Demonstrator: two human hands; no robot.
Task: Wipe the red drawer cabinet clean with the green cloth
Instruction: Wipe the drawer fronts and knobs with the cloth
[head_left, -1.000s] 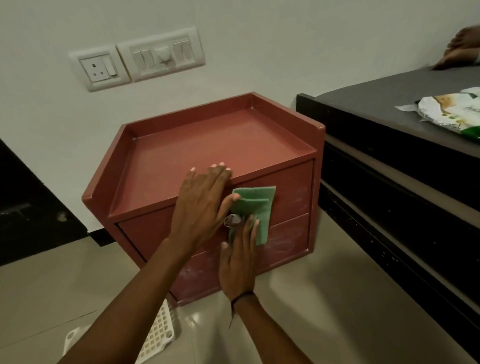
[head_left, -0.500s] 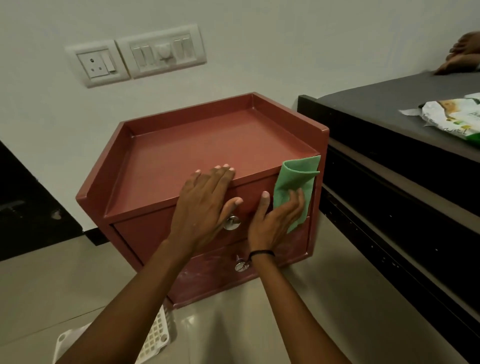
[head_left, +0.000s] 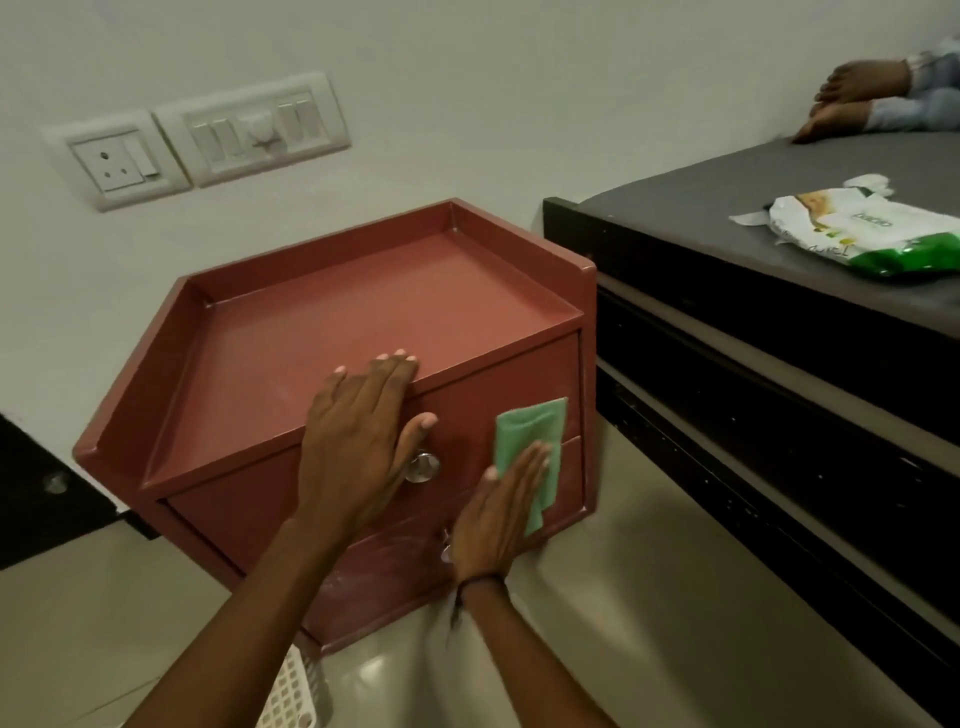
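Observation:
The red drawer cabinet (head_left: 322, 322) stands on the floor against the wall, with a rimmed top and two front drawers. My left hand (head_left: 358, 441) lies flat over the top's front edge and the upper drawer, fingers spread, beside a round metal knob (head_left: 422, 466). My right hand (head_left: 501, 514) presses the folded green cloth (head_left: 532, 434) flat against the drawer fronts near the cabinet's right edge. The cloth spans the gap between the two drawers. The lower drawer's knob is mostly hidden behind my right hand.
A dark bed frame (head_left: 753, 395) with a grey mattress stands close on the right, with a white and green packet (head_left: 872, 234) on it and another person's feet (head_left: 852, 98) at the far end. A white perforated basket (head_left: 291, 696) lies on the floor below.
My right hand has slid the green cloth across the drawer fronts from beside the knob up to the top right corner, then down to the gap between the drawers. The left hand has stayed put.

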